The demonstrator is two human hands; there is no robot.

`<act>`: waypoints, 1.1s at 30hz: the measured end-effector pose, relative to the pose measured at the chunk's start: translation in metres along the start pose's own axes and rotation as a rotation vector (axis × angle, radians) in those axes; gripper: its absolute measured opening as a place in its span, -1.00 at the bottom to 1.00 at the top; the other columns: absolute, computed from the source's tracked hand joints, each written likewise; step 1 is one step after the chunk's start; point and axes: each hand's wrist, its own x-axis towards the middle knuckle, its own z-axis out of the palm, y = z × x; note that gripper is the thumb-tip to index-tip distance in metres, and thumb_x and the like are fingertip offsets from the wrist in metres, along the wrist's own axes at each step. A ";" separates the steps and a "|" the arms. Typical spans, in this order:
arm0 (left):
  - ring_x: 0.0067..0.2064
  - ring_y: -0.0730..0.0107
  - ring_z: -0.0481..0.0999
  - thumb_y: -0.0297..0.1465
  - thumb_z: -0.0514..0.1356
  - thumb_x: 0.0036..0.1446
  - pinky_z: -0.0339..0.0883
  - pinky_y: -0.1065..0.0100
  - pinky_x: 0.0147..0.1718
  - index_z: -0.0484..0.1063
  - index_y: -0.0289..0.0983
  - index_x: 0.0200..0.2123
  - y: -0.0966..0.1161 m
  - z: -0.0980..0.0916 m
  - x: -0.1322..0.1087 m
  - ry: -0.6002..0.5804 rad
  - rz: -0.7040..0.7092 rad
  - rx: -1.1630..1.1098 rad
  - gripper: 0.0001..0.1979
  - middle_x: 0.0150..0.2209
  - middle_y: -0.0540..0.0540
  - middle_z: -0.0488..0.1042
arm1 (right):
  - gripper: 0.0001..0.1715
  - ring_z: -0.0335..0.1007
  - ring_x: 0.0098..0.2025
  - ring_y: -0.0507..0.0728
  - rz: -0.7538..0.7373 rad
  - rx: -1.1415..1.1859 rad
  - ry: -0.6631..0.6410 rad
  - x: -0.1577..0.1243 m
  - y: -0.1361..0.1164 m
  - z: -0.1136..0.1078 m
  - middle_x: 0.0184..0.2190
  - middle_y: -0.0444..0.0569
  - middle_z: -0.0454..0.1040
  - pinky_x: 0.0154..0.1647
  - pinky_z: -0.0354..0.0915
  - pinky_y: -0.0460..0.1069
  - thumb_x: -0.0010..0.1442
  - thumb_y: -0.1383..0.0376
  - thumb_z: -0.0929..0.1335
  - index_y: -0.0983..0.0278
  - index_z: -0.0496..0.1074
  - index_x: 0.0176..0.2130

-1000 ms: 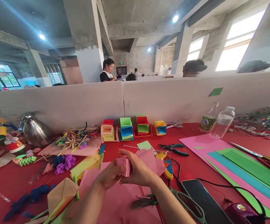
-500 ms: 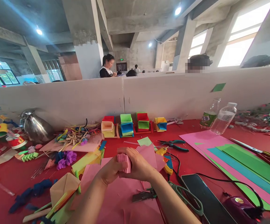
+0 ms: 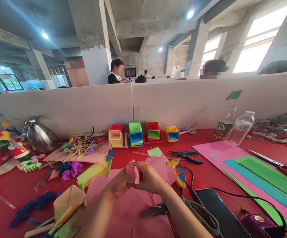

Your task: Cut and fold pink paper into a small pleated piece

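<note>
Between both hands is a small thick bundle of pink folded paper [image 3: 132, 173], its many layered edges facing me. My left hand [image 3: 120, 181] is closed round its left side, thumb pressed across the front. From the right, my right hand [image 3: 150, 177] wraps the other side, fingers over the top. Below them lie large pink paper sheets [image 3: 123, 208] on the red table. Scissors with green handles [image 3: 203, 215] rest under my right forearm, blades on the pink paper. A yellow and blue glue gun [image 3: 180, 177] lies just right of my right hand.
Small folded paper boxes [image 3: 135, 135] stand along the white partition [image 3: 96, 105]. Pliers [image 3: 186, 155], a phone [image 3: 217, 211], coloured sheets [image 3: 264, 178] and two bottles [image 3: 240, 127] are at right. A steel jug [image 3: 40, 135] and craft scraps [image 3: 80, 145] sit at left. A person [image 3: 115, 72] stands beyond.
My right hand's fingers have shifted slightly along the pink bundle, showing more of its right side. The whole view has moved a little; the bundle stays held in both hands.
</note>
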 end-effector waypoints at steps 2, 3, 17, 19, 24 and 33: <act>-0.27 0.32 0.47 -0.32 0.41 -0.25 0.31 0.43 -0.38 0.46 -0.26 -0.27 -0.006 -0.010 0.002 0.026 -0.023 -0.028 -0.60 -0.33 -0.08 0.49 | -0.40 0.35 -0.13 0.19 0.067 0.004 -0.043 0.002 0.003 0.003 -0.16 0.01 0.45 -0.10 0.23 0.05 -0.20 0.35 0.45 0.26 0.35 -0.09; -0.29 0.32 0.47 -0.29 0.41 -0.25 0.31 0.42 -0.40 0.47 -0.27 -0.29 -0.009 -0.015 0.003 0.032 -0.031 -0.035 -0.61 -0.35 -0.08 0.49 | -0.29 0.33 -0.07 0.22 0.110 0.006 -0.081 0.004 0.005 0.004 -0.10 0.05 0.42 -0.06 0.22 0.08 -0.23 0.34 0.47 0.27 0.32 -0.03; 0.11 0.04 0.28 -0.08 0.26 -0.07 0.09 0.10 0.07 0.44 -0.28 -0.10 -0.027 -0.033 0.005 -0.128 0.015 -0.350 -0.49 0.05 -0.29 0.36 | -0.73 0.41 -0.36 0.00 0.470 0.408 -0.452 0.077 0.077 -0.002 -0.39 -0.18 0.49 -0.34 0.31 -0.12 -0.07 0.30 0.46 0.31 0.45 -0.29; 0.19 0.03 0.18 -0.05 0.22 -0.04 -0.01 0.11 0.13 0.41 -0.24 -0.06 -0.026 -0.035 0.007 -0.145 0.060 -0.420 -0.47 0.12 -0.27 0.30 | -0.75 0.42 -0.30 0.01 0.562 0.323 -0.334 0.091 0.091 0.009 -0.28 -0.12 0.48 -0.28 0.33 -0.09 0.12 0.29 0.36 0.32 0.40 -0.16; 0.13 0.13 0.28 -0.04 0.16 0.01 0.05 0.18 0.10 0.38 -0.21 0.00 -0.026 -0.039 0.007 -0.094 0.112 -0.483 -0.47 0.09 -0.24 0.35 | -0.65 0.37 -0.13 0.13 0.810 -0.012 -0.130 0.107 0.103 0.039 -0.06 0.01 0.36 -0.16 0.35 0.11 0.22 0.22 0.28 0.31 0.31 -0.02; -0.07 0.36 0.47 -0.24 -0.06 0.26 0.23 0.32 0.01 0.41 -0.23 0.00 -0.026 -0.045 0.007 -0.077 0.223 -0.585 -0.62 -0.07 -0.17 0.50 | -0.63 0.23 0.04 0.36 0.810 -0.415 0.169 0.092 0.076 0.044 -0.07 0.28 0.38 -0.03 0.13 0.15 0.18 0.23 0.20 0.40 0.33 -0.09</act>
